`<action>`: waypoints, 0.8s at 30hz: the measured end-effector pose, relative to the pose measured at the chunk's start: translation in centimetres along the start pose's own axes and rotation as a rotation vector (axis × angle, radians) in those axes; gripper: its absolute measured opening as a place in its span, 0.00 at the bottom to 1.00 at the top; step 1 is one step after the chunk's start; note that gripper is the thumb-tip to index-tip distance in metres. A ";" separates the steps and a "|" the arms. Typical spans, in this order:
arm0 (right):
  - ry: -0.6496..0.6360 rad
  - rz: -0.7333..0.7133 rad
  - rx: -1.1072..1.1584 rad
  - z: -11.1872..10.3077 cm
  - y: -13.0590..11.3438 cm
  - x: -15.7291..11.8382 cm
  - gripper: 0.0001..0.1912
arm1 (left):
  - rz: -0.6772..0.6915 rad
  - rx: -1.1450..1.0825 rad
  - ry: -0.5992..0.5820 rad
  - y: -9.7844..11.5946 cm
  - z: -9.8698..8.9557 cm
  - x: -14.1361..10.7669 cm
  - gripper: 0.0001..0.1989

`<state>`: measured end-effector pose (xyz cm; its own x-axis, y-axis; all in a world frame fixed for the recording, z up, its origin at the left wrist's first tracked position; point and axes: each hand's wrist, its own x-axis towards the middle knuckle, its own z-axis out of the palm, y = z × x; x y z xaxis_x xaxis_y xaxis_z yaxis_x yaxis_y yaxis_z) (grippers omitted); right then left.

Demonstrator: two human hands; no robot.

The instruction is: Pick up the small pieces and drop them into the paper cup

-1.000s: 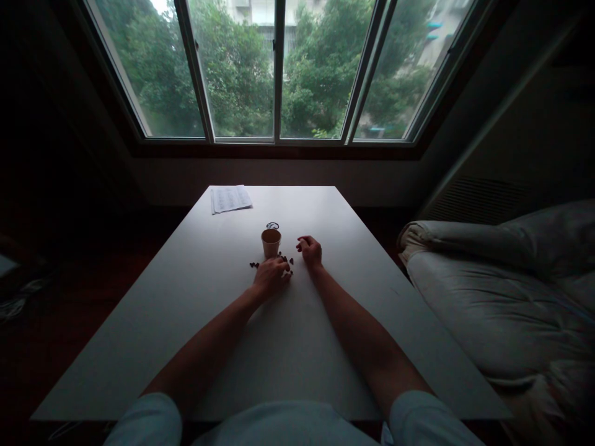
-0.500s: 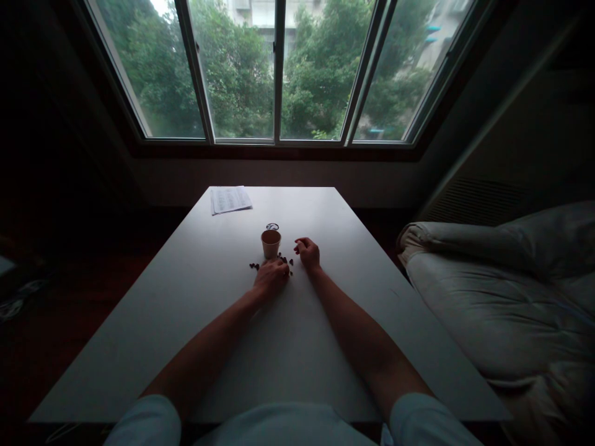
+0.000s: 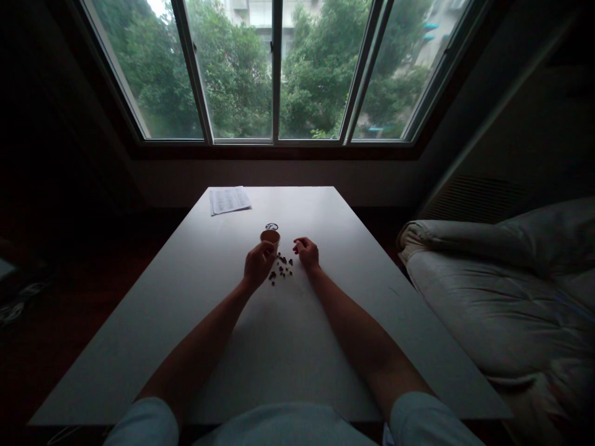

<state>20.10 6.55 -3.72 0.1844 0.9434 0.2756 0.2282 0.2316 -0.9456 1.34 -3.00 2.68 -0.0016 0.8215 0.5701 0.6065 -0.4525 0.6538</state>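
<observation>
A brown paper cup (image 3: 270, 236) stands upright on the white table. My left hand (image 3: 259, 263) is at its near left side, fingers closed at the cup's rim; what the fingertips pinch is too small to make out. Several small dark pieces (image 3: 283, 271) lie scattered between my hands, in front of the cup. To the right of them, my right hand (image 3: 307, 253) rests on the table with its fingers curled in, and whatever they may hold is hidden. Just behind the cup lies a small dark ring-shaped object (image 3: 272, 227).
Printed papers (image 3: 230, 200) lie at the far left corner of the white table (image 3: 288, 347). A couch with a pale cover (image 3: 465, 297) stands to the right. Beyond the table is a wide window (image 3: 242, 74).
My left hand has moved from over the dark pieces up and left to the cup, uncovering more pieces. My right hand has stayed in place.
</observation>
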 end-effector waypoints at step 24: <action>0.007 0.005 0.011 0.2 -0.2 0.0 0.15 | 0.349 0.393 -0.560 0.2 3.4 -2.4 0.15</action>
<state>19.90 6.55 -3.55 0.1919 0.9430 0.2718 0.2168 0.2294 -0.9489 4.17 -3.88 -0.21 0.5815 0.7542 0.3051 0.7360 -0.6474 0.1977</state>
